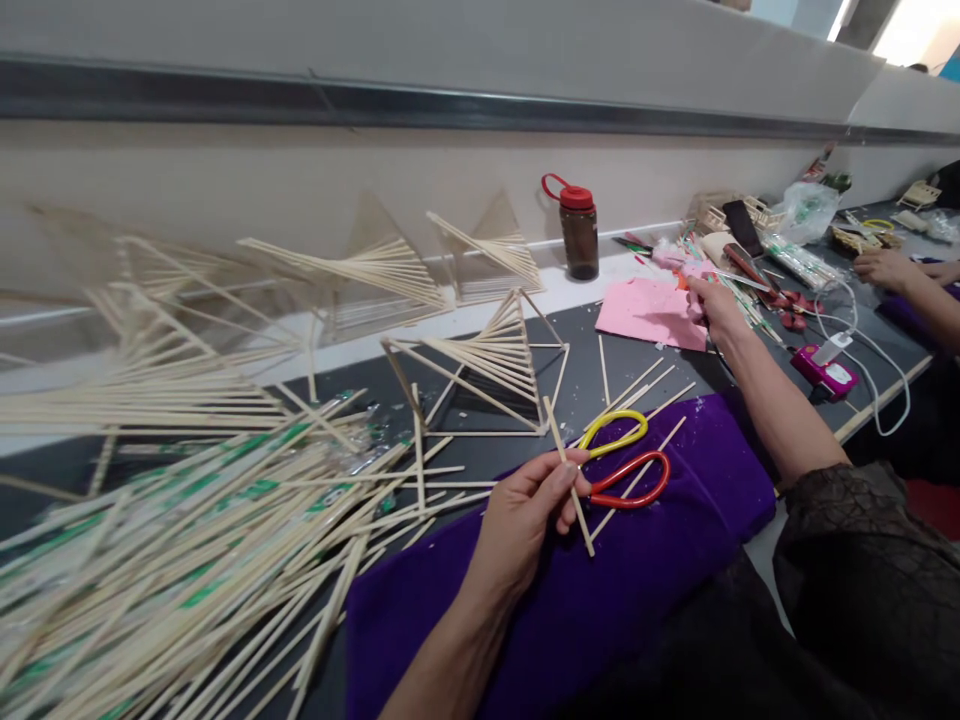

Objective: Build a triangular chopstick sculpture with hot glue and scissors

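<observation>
Pale wooden sticks [225,600]: heaped at far left, blurred; green-printed clear wrapping [196,592] among them.
Stick frames [352,262]: several along the wall [465,170], each with a twisted fan of sticks; those farthest left blurred.
Nearest frame [480,365]: on the grey desk [577,375], just beyond the purple cloth [420,600]; rods fanned across it.
Left hand [534,500]: above the cloth, thumb and fingers clamped on 1 short stick [583,525].
Short stick: tilted, upper end toward the nearest frame, lower end over the cloth.
Bottle [579,240]: dark, see-through, red lid with loop; upright near the wall.
Scissors [634,500]: 1 yellow handle loop, 1 red, just right of the left hand; blades hidden, so cannot tell whether the hand touches them.
Loose sticks [606,370]: scattered beyond the scissors, some over the cloth.
Pink pad [649,315]: flat on the desk, left of the right hand.
Right hand [718,310]: fingers closed round the handle of a pink glue gun [696,270]; orange nozzle over the pad.
Magenta power strip [823,375]: right of that forearm, white plug in it.
Co-worker's hand [889,270]: farther along, far right.
</observation>
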A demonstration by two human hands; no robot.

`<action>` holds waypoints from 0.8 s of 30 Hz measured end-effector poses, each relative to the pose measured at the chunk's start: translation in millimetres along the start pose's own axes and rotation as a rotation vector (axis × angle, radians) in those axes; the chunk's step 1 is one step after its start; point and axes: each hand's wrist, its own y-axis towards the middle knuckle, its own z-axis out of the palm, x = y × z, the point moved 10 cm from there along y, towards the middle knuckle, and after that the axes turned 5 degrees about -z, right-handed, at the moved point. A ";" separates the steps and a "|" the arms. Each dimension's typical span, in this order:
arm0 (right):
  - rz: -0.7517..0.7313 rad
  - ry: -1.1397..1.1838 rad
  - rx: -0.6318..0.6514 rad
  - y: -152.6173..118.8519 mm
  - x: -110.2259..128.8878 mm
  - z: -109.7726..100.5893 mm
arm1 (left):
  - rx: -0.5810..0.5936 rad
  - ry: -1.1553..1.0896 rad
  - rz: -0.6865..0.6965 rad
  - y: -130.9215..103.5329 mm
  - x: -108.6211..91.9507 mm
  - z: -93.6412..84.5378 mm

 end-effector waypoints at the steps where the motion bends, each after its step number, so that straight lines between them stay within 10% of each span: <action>1: 0.010 0.051 0.025 -1.0 3.2 3.7 | -0.006 -0.003 0.005 -0.4 -1.1 -0.5; 11: -0.264 0.405 0.415 -80.5 108.7 62.1 | -0.092 -0.046 0.150 -8.8 -26.2 -15.9; 24: -0.375 0.284 0.744 -142.7 143.7 121.3 | -0.126 -0.172 0.253 -6.9 -40.7 -36.8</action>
